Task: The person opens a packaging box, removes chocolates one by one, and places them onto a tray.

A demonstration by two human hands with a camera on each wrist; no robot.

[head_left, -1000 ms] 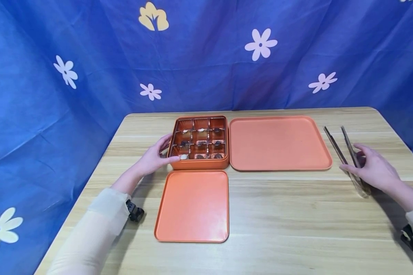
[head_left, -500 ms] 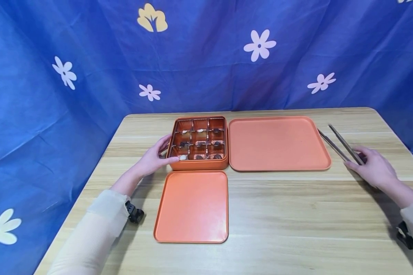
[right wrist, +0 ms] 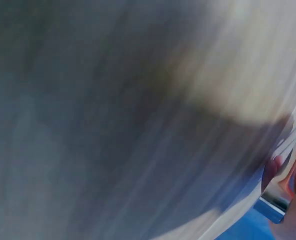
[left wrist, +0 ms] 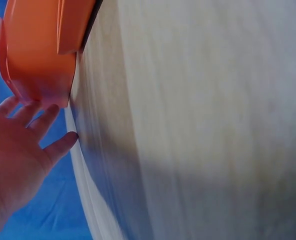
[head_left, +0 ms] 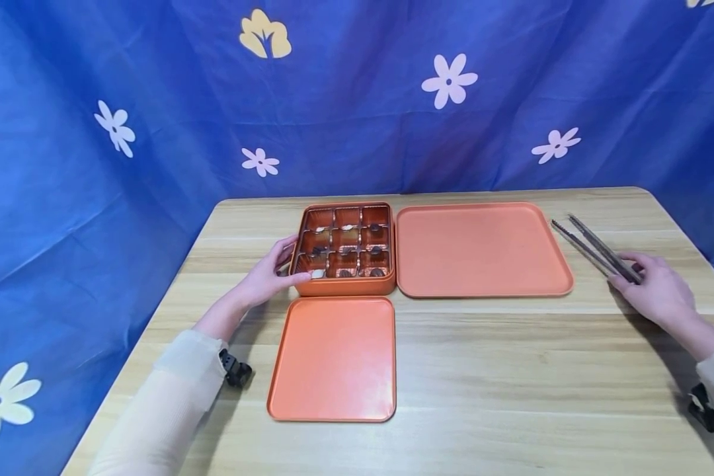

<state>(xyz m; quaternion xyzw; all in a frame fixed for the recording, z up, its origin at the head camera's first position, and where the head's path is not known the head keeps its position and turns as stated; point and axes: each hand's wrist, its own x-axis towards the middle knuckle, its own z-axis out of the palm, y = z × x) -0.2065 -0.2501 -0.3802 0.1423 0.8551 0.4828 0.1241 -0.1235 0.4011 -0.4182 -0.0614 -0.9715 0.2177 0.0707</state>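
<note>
In the head view my left hand [head_left: 268, 276] touches the left side of an orange square box [head_left: 345, 285], its thumb along the near left rim. Chocolates [head_left: 377, 272], dark and white, lie in the box's nine-part clear insert. The left wrist view shows the left hand's fingers spread and fairly straight against the orange wall of the box [left wrist: 40, 65]. At the right of the table my right hand [head_left: 657, 285] holds metal tongs [head_left: 595, 244], their arms slightly apart and tips pointing away to the left. Only a piece of the tongs [right wrist: 270, 210] shows in the right wrist view.
An orange square lid [head_left: 333, 360] lies on the wooden table [head_left: 500, 383] in front of the box. A larger orange tray [head_left: 482, 250] lies right of the box, its right edge close to the tong tips. A blue flowered curtain [head_left: 357, 119] hangs behind.
The tongs were wider apart and have swung round to the left; their arms are now closer together in my right hand. The left hand and the box have stayed put.
</note>
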